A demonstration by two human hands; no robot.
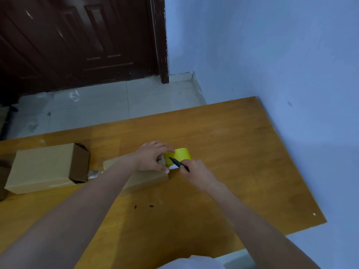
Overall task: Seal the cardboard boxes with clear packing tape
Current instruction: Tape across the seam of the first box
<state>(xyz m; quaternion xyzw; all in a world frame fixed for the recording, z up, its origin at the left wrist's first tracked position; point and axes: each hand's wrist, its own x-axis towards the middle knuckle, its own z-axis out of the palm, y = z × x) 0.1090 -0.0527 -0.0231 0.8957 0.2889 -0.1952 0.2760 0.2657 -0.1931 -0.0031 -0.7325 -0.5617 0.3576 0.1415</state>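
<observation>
Left hand (150, 157) curls round yellow tape roll (181, 154) atop small box (143, 178), hiding its top. Right hand (195, 168) grips black pen (177, 164) w/ fingers. Open-ended box (46, 167) lies left on bench (233, 152); dark door (77, 39) beyond.

I note: yellow tape roll (182, 154), black pen (177, 163), tan boxes (44, 167), orange-brown wood-grain desk (233, 152), blue wall (272, 55).

We see through one wide-angle camera worn on the head, looking forward and steeply down along both forearms, the view tilted. It sits close above the table (242, 144), whose top spreads beyond and to either side of the fingers (161, 146); past them the floor (108, 105), door (77, 35) and wall (272, 55) fill the upper frame
</observation>
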